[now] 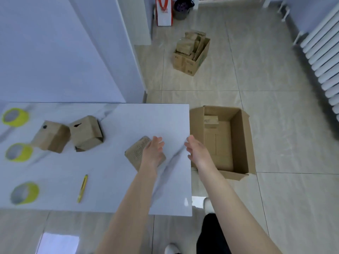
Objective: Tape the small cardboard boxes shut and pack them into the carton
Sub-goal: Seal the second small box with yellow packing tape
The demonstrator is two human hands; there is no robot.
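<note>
A small cardboard box lies on the white table near its right edge. My left hand rests on its right side with fingers straight. My right hand hovers open past the table's right edge, apart from the box. Two more small boxes sit side by side further left. The open carton stands on the floor right of the table, with one small box inside at its far left corner.
Three rolls of yellow tape line the table's left side. A yellow utility knife lies near the front. Another carton full of small boxes stands farther back on the tiled floor. A radiator runs along the right wall.
</note>
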